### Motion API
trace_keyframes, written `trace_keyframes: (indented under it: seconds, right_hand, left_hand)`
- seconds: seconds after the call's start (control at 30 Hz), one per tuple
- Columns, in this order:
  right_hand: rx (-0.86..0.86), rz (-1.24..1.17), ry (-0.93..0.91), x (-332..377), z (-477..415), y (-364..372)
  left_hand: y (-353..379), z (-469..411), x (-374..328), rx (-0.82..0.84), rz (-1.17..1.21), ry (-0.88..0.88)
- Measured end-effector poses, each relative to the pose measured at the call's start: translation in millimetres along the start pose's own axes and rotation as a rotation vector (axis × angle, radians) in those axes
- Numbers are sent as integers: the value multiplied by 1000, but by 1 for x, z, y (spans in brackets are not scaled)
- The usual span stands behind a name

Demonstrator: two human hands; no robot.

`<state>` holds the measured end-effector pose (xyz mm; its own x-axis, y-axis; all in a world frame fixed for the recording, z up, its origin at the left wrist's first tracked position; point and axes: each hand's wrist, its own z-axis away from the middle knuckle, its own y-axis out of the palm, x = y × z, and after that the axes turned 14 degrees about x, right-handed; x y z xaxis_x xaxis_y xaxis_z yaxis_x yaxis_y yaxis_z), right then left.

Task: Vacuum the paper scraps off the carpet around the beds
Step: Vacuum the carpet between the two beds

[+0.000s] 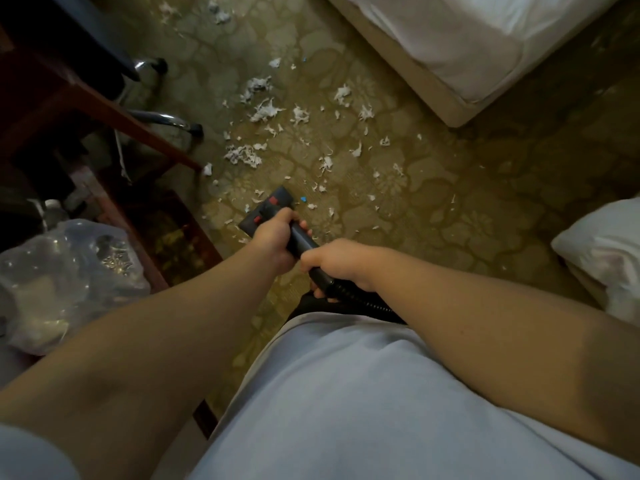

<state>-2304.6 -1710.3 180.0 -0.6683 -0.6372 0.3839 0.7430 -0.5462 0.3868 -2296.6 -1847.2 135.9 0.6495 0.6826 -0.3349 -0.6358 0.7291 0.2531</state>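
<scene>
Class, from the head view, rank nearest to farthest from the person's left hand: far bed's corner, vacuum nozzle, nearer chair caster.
1. Vacuum nozzle, just ahead of the left hand gripping the wand.
2. Nearer chair caster, upper left, beside the desk.
3. Far bed's corner, upper right.

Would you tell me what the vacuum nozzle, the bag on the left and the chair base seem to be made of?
The vacuum nozzle: dark matte plastic, probably, with moulded red tabs. The bag: thin clear plastic film, crinkled with glossy glints. The chair base: likely chromed metal, given its bright mirror-like highlights; its casters look black plastic.
</scene>
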Motion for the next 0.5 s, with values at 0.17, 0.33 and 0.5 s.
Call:
trace_keyframes:
  seconds: [0.17, 0.33, 0.5]
  right_hand:
    - [-25, -39, 8, -61, 41, -25]
    - [-37, -45, 42, -146, 94, -56]
    - [-63, -39, 75, -238, 160, -92]
  left_hand:
    - [41, 7, 64, 34, -22, -25]
    - [92, 21, 154, 60, -36, -47]
    - [153, 41, 256, 53, -36, -33]
